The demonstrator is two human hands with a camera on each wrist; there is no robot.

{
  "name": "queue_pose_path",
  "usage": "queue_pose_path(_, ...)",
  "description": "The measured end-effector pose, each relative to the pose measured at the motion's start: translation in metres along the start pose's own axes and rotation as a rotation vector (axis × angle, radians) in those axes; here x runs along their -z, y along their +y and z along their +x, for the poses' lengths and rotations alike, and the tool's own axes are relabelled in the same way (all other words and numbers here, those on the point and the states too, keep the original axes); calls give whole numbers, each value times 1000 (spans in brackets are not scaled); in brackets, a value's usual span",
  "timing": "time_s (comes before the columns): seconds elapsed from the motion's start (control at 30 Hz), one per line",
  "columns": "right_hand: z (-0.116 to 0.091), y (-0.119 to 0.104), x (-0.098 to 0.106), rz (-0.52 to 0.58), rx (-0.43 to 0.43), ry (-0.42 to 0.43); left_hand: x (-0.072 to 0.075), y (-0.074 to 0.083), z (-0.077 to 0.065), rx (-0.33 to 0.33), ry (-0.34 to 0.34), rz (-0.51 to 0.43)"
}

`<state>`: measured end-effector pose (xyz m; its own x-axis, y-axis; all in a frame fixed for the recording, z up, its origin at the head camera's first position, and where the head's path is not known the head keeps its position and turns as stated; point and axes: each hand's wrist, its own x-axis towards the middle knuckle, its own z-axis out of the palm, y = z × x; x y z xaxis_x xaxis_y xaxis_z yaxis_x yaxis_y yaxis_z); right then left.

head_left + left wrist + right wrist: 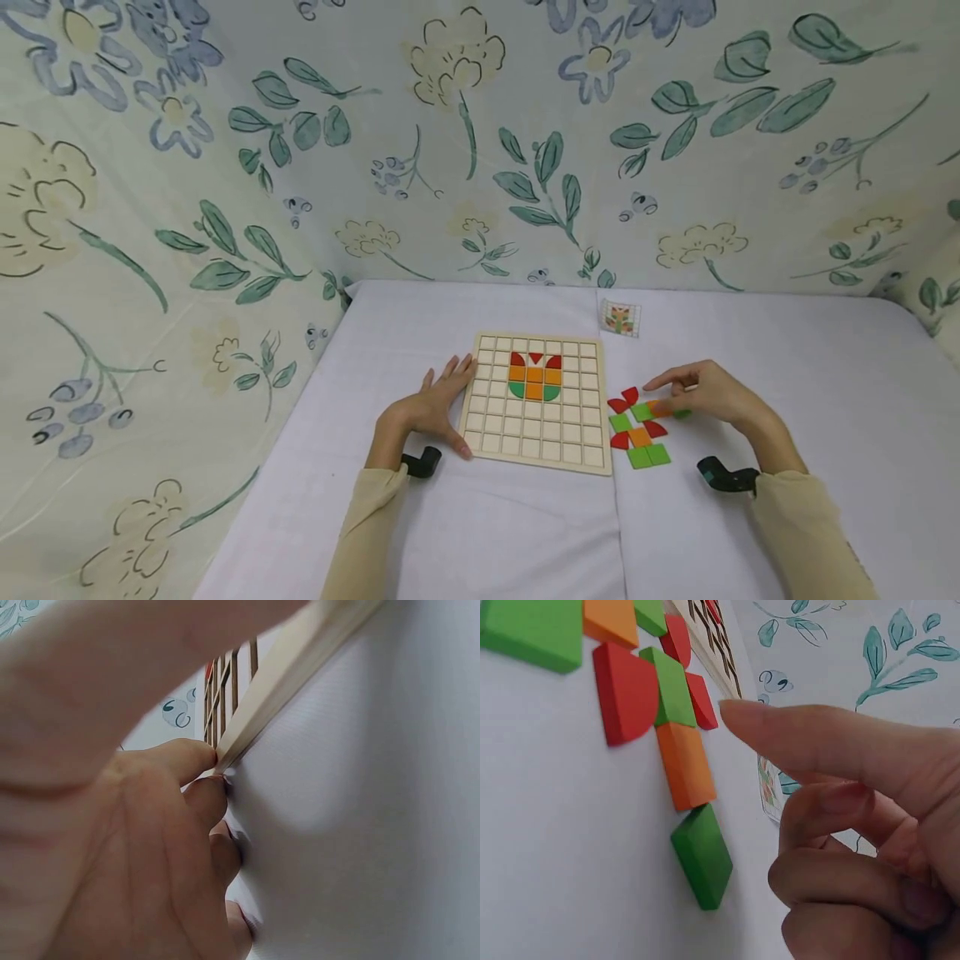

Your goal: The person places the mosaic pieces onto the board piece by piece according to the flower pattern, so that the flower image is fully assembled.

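A wooden grid board (587,433) lies on the white cloth, a tulip-like figure of red, orange and green pieces (534,390) set in its upper middle. My left hand (438,406) spans the board's left side, fingertips along the edge and thumb at the near corner. To the right of the board lie loose flat pieces (640,457) in green, red and orange. Over these hovers my right hand (712,392), index finger extended, other fingers bent, nothing held. Below that finger, in the right wrist view, are an orange square (686,765) and a dark green piece (703,859).
A small pattern card (620,318) lies behind the board, toward the back edge of the table. Floral fabric (450,167) hangs behind and on the left. A seam in the white cloth (618,533) runs near the board's right side.
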<state>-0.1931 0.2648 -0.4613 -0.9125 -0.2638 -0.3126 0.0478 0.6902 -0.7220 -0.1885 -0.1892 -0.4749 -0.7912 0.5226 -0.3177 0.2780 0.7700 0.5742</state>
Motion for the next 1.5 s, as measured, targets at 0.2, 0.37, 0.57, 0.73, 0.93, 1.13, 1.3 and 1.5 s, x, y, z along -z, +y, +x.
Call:
queue_pose_path(0.2,3,8,0,18,23,-63,-1,-1,0,6,5,-5)
queue_pose_path(0.37,5,8,-3,35,42,-108,0,0,0,9,10,-4)
queue_pose_path(0.57,6,6,-8,29,31,-105,-1,1,0,9,11,-6)
queue_pose_path(0.73,7,5,-11,23,22,-93,0,2,1,10,9,-3)
queue_pose_path(0.93,6,3,-12,18,-7,-48,0,1,1,13,5,-3)
queue_pose_path(1.13,5,4,-10,10,-16,3,-1,0,1,7,5,-5)
queue_pose_path(1.3,6,4,-11,-6,-27,34,0,1,0,2,7,-9)
queue_pose_path(1.5,7,5,-12,-38,-47,92,1,1,0,-1,4,-11)
